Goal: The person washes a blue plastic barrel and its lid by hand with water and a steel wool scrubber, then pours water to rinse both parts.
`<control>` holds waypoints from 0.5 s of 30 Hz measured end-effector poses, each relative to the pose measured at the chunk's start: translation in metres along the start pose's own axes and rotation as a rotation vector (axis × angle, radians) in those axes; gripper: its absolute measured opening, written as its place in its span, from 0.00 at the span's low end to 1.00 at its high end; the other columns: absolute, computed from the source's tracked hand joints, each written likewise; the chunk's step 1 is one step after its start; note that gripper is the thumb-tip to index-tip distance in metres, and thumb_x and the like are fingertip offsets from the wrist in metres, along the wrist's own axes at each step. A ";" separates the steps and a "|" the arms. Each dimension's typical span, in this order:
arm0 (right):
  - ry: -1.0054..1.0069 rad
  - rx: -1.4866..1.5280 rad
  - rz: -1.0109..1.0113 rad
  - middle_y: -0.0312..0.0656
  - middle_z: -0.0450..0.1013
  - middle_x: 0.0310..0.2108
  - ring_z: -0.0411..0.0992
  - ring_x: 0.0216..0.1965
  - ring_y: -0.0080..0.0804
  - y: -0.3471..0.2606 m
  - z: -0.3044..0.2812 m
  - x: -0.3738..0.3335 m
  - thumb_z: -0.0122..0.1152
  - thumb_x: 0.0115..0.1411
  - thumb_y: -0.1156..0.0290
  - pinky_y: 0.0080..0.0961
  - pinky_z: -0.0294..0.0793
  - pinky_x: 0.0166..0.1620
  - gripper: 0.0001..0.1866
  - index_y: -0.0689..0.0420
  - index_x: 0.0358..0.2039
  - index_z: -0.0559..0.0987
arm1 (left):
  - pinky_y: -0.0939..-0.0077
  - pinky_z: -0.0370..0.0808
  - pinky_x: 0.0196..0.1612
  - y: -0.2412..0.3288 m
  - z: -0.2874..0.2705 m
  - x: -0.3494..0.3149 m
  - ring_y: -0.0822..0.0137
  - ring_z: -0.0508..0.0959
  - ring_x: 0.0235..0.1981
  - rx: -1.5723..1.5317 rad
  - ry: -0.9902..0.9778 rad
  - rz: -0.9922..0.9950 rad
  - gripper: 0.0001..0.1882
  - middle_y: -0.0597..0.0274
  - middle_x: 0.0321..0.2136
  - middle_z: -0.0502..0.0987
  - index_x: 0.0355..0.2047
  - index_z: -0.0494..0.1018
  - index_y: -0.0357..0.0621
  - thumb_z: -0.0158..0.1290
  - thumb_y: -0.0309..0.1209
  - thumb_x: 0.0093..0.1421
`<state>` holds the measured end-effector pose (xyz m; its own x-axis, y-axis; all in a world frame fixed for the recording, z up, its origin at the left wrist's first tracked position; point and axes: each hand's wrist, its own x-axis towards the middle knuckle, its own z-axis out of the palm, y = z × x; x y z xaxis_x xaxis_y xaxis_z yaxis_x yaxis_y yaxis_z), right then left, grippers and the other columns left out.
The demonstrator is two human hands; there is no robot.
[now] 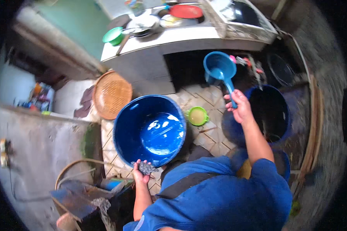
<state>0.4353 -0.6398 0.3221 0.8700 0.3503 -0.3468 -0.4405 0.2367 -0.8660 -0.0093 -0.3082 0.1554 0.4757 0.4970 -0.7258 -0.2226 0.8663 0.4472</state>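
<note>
In my right hand [241,108] is the long handle of a blue water dipper [218,63], with the fingers closed round it. Its round cup is held out beyond the hand, over the floor before the counter, and something pale shows inside. A dark grey, speckled scouring pad [147,168] is held in my left hand [140,176], at the near rim of a big blue tub [124,133]. Shiny, wet-looking patches cover the bottom of the tub. Right of the tub, a small green strainer [197,116] sits on the tiled floor.
A round woven tray [112,95] leans at the counter's left end. On the white counter [173,41] are a green bowl [113,36], pans and a red lid [186,11]. A dark blue barrel [283,104] stands at right; a cluttered table [71,196] is at lower left.
</note>
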 end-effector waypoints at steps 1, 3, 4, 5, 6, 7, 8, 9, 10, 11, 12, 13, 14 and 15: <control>0.044 -0.051 -0.011 0.39 0.77 0.36 0.73 0.22 0.22 0.007 -0.013 -0.012 0.55 0.67 0.61 0.17 0.70 0.22 0.13 0.55 0.47 0.72 | 0.47 0.75 0.43 0.000 0.011 0.001 0.47 0.76 0.37 0.028 0.021 -0.029 0.17 0.52 0.36 0.77 0.43 0.70 0.53 0.41 0.49 0.68; 0.152 -0.196 -0.067 0.40 0.77 0.35 0.72 0.20 0.21 0.016 -0.041 -0.034 0.56 0.66 0.61 0.15 0.67 0.21 0.14 0.55 0.47 0.72 | 0.48 0.75 0.43 0.001 0.030 0.002 0.48 0.76 0.36 0.073 0.018 -0.069 0.16 0.53 0.35 0.77 0.43 0.70 0.53 0.40 0.48 0.69; 0.216 -0.277 -0.113 0.39 0.77 0.34 0.71 0.19 0.21 0.017 -0.053 -0.046 0.56 0.66 0.61 0.15 0.66 0.21 0.14 0.56 0.47 0.72 | 0.48 0.75 0.43 0.001 0.031 0.004 0.48 0.76 0.36 0.085 -0.002 -0.074 0.16 0.53 0.35 0.77 0.43 0.70 0.53 0.40 0.48 0.69; 0.287 -0.313 -0.129 0.39 0.77 0.33 0.70 0.18 0.21 0.019 -0.065 -0.056 0.56 0.66 0.62 0.16 0.66 0.21 0.14 0.57 0.47 0.72 | 0.48 0.76 0.42 0.003 0.033 0.005 0.48 0.76 0.36 0.118 -0.032 -0.082 0.16 0.53 0.36 0.77 0.45 0.69 0.53 0.39 0.48 0.69; 0.362 -0.353 -0.147 0.39 0.76 0.32 0.70 0.18 0.20 0.020 -0.079 -0.066 0.56 0.66 0.64 0.16 0.66 0.20 0.14 0.58 0.47 0.73 | 0.48 0.76 0.42 0.000 0.039 0.008 0.48 0.76 0.36 0.142 -0.034 -0.095 0.17 0.53 0.36 0.76 0.46 0.69 0.53 0.40 0.49 0.68; 0.456 -0.397 -0.201 0.39 0.76 0.32 0.69 0.17 0.20 0.025 -0.098 -0.073 0.56 0.66 0.65 0.17 0.67 0.20 0.13 0.58 0.47 0.73 | 0.49 0.76 0.42 -0.003 0.045 0.011 0.47 0.76 0.37 0.165 -0.020 -0.109 0.17 0.52 0.36 0.77 0.44 0.69 0.52 0.40 0.49 0.68; 0.541 -0.438 -0.254 0.38 0.76 0.31 0.68 0.16 0.20 0.032 -0.118 -0.078 0.56 0.66 0.66 0.18 0.67 0.20 0.13 0.59 0.47 0.73 | 0.50 0.76 0.42 -0.005 0.051 0.014 0.47 0.76 0.38 0.184 -0.004 -0.112 0.18 0.50 0.36 0.77 0.43 0.70 0.51 0.39 0.49 0.68; 0.641 -0.500 -0.263 0.37 0.76 0.29 0.68 0.17 0.18 0.033 -0.129 -0.085 0.57 0.65 0.68 0.19 0.67 0.19 0.13 0.60 0.47 0.73 | 0.51 0.76 0.42 -0.006 0.055 0.016 0.47 0.76 0.38 0.199 -0.009 -0.122 0.18 0.50 0.36 0.77 0.43 0.70 0.51 0.39 0.49 0.68; 0.754 -0.665 -0.202 0.44 0.78 0.28 0.74 0.20 0.33 0.031 -0.140 -0.094 0.58 0.64 0.65 0.30 0.73 0.24 0.14 0.57 0.47 0.74 | 0.51 0.76 0.42 -0.007 0.059 0.018 0.47 0.76 0.38 0.210 -0.013 -0.129 0.18 0.50 0.36 0.77 0.43 0.70 0.51 0.39 0.49 0.68; 0.848 -0.925 -0.277 0.49 0.78 0.29 0.76 0.25 0.43 0.035 -0.158 -0.101 0.58 0.63 0.63 0.38 0.74 0.29 0.14 0.55 0.47 0.74 | 0.51 0.76 0.42 -0.008 0.062 0.019 0.47 0.76 0.38 0.218 -0.015 -0.137 0.18 0.50 0.36 0.77 0.43 0.70 0.51 0.39 0.49 0.68; 0.930 -1.191 -0.350 0.53 0.78 0.30 0.78 0.30 0.52 0.039 -0.173 -0.106 0.59 0.62 0.62 0.46 0.75 0.34 0.15 0.54 0.46 0.75 | 0.51 0.76 0.42 -0.009 0.065 0.020 0.47 0.76 0.38 0.223 -0.039 -0.149 0.18 0.50 0.36 0.77 0.43 0.70 0.51 0.40 0.49 0.68; 0.977 -1.198 -0.122 0.59 0.77 0.32 0.74 0.39 0.64 0.032 -0.170 -0.109 0.58 0.62 0.59 0.56 0.72 0.41 0.16 0.51 0.46 0.75 | 0.51 0.76 0.42 -0.007 0.066 0.018 0.47 0.76 0.38 0.226 -0.052 -0.148 0.18 0.50 0.36 0.77 0.42 0.70 0.51 0.40 0.49 0.68; 0.989 -1.310 -0.033 0.58 0.77 0.33 0.76 0.38 0.62 0.032 -0.178 -0.113 0.58 0.62 0.59 0.55 0.73 0.42 0.15 0.53 0.45 0.73 | 0.51 0.75 0.42 -0.006 0.067 0.016 0.47 0.76 0.38 0.225 -0.067 -0.152 0.18 0.50 0.35 0.77 0.42 0.70 0.51 0.40 0.49 0.68; 0.993 -1.382 0.040 0.58 0.77 0.33 0.76 0.38 0.62 0.036 -0.195 -0.114 0.57 0.62 0.60 0.55 0.73 0.42 0.15 0.54 0.45 0.73 | 0.51 0.76 0.42 -0.007 0.068 0.017 0.47 0.76 0.38 0.213 -0.071 -0.148 0.18 0.51 0.35 0.76 0.43 0.70 0.51 0.40 0.49 0.68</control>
<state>0.3634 -0.8476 0.2608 0.8930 -0.4498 0.0149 -0.4235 -0.8512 -0.3101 0.0585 -0.3092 0.1756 0.5496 0.3548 -0.7563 0.0341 0.8951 0.4446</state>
